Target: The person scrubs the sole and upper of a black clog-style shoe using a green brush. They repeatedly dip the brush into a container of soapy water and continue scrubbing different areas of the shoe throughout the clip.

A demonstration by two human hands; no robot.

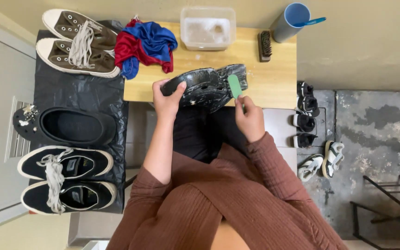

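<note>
Wooden table [274, 78] bears wet black clog [207, 85], sole up, near front edge. Left hand [167, 99] grips clog heel end. Right hand [250, 118] closed round green brush [234, 86], head on sole. Red-blue cloth [144, 44] left; clear plastic tub [208, 28] behind; blue cup [290, 21] at far right corner.

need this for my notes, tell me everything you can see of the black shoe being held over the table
The black clog looks like moulded rubber or foam, glossy and wet with whitish streaks. It is turned sole-up, lying crosswise over the near edge of the wooden table. Round holes show near its middle. The left hand grips one end; the right hand presses a green brush against the other end.
</note>
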